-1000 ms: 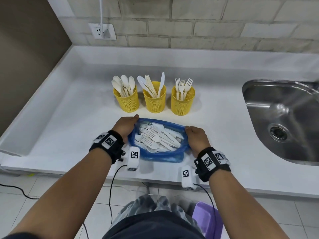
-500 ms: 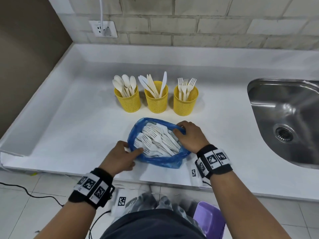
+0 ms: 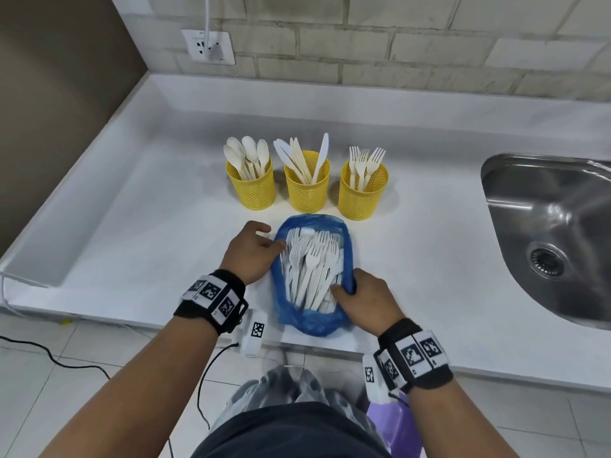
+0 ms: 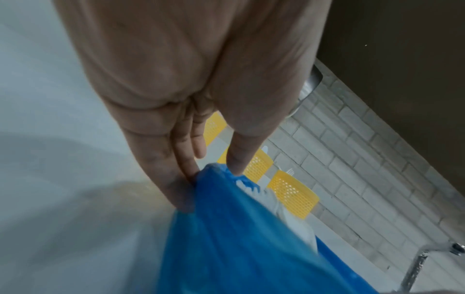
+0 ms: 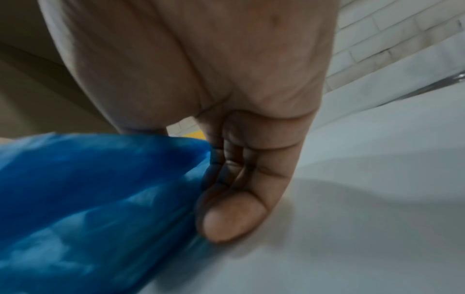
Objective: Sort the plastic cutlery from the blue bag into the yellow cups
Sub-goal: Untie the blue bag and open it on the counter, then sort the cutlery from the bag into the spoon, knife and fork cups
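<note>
Crinkly blue bag (image 3: 310,320) of white plastic cutlery (image 3: 309,266) lies at the countertop's (image 3: 132,233) front edge, left hand (image 3: 249,252) and right hand (image 3: 365,300) pinching its rim.

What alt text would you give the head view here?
Both hands hold a blue bag of white cutlery open on a white counter, left hand at its left rim, right hand at its near right rim. Behind stand three yellow cups: spoons, knives, forks. A steel sink lies right.

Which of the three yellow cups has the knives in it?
The middle yellow cup, directly behind the blue bag. The left cup holds spoons and the right cup holds forks.
</note>
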### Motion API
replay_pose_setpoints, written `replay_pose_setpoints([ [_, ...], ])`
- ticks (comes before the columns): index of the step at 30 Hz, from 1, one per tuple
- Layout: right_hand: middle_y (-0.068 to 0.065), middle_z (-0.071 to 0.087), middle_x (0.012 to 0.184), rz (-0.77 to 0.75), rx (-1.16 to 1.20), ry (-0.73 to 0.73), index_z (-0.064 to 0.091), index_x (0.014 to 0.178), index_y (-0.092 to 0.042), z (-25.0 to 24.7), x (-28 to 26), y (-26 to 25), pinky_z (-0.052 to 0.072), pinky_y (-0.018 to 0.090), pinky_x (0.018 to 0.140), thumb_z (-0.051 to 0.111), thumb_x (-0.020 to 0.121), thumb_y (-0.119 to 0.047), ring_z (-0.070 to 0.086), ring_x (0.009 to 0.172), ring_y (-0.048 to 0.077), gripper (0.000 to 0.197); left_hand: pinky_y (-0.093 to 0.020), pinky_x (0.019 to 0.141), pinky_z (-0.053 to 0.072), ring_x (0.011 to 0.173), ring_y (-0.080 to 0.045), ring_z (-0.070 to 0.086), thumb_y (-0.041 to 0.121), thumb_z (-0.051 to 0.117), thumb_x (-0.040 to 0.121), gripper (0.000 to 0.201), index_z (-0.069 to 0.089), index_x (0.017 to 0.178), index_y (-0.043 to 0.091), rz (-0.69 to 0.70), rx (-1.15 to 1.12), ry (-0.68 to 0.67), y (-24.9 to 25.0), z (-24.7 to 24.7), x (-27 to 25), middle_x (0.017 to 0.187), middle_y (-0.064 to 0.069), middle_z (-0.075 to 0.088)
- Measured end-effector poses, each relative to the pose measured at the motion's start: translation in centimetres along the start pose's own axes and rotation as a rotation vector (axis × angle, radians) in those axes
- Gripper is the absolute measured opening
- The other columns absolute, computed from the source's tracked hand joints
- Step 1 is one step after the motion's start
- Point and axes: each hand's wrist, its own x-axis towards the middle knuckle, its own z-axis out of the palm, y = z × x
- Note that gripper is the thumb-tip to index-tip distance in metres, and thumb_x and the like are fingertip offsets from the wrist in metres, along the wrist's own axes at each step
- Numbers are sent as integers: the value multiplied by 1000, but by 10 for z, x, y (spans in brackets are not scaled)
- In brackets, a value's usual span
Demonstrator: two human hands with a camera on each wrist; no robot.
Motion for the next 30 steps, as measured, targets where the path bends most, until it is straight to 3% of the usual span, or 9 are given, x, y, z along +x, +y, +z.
replay_pose_setpoints([
  [4, -3, 62, 77, 20, 26, 74, 55, 83, -16, -4, -9, 5, 36, 21, 56, 64, 95, -45, 56, 70, 10, 33, -27, 84, 49, 97, -16, 61, 28, 77, 87, 39, 58, 119, 16, 201, 137, 129, 6, 10, -17, 111, -1, 63],
  [7, -1, 65, 78, 18, 101, 209, 57, 88, -15, -15, -11, 4, 47, 30, 65, 69, 92, -43, 61, 75, 15, 30, -14, 71, 46, 79, -10, 60, 20, 78, 85, 26, 60, 104, 18, 354, 175, 102, 2, 13, -40, 93, 4, 64],
  [10, 0, 67, 83, 31, 113, 193, 54, 99, -16, -21, -5, 0, 46, 31, 68, 68, 92, -39, 63, 80, 17, 28, -24, 76, 52, 77, -5, 60, 17, 75, 86, 20, 60, 99, 21, 339, 294, -56, -9, 15, -55, 88, 8, 64],
  [13, -1, 66, 86, 44, 126, 113, 52, 105, -15, -20, 6, -3, 44, 30, 67, 66, 93, -28, 64, 85, 21, 23, -34, 82, 54, 83, -13, 61, 14, 70, 88, 19, 59, 103, 19, 313, 383, -80, -16, 15, -62, 92, 5, 62],
  [17, -3, 62, 87, 12, 96, 126, 56, 109, -15, -20, 19, -7, 48, 31, 80, 63, 94, -17, 63, 92, 25, 16, -40, 81, 55, 81, -19, 63, 14, 69, 88, 22, 56, 106, 16, 305, 404, -92, -21, 22, -73, 88, 1, 64],
  [22, 3, 58, 104, -47, 55, 226, 60, 118, -14, -21, 18, -13, 44, 29, 83, 64, 90, -15, 60, 97, 23, 27, -37, 76, 56, 77, -16, 64, 32, 70, 91, 26, 56, 108, 18, 219, 338, -12, -22, 28, -78, 81, 3, 66],
  [25, 2, 52, 101, -248, 23, 369, 63, 108, -14, -20, 5, -21, 45, 32, 82, 68, 85, -13, 55, 89, 20, 23, -34, 78, 52, 86, -17, 62, 47, 72, 89, 40, 55, 110, 17, 171, 345, 38, -16, 29, -71, 91, 3, 64],
  [27, 0, 54, 91, -362, -4, 286, 64, 96, -17, -13, -3, -29, 46, 32, 77, 68, 85, -17, 55, 82, 16, 12, -32, 71, 48, 85, -19, 60, 56, 71, 87, 45, 55, 103, 16, 138, 427, 30, -10, 30, -65, 89, 2, 63],
  [30, 1, 57, 89, -354, -164, 97, 64, 89, -17, 4, -9, -30, 49, 36, 75, 67, 88, -26, 58, 82, 20, 10, -29, 52, 34, 64, -19, 57, 60, 67, 87, 50, 51, 66, 17, 101, 528, 2, -4, 31, -56, 60, 3, 54],
])
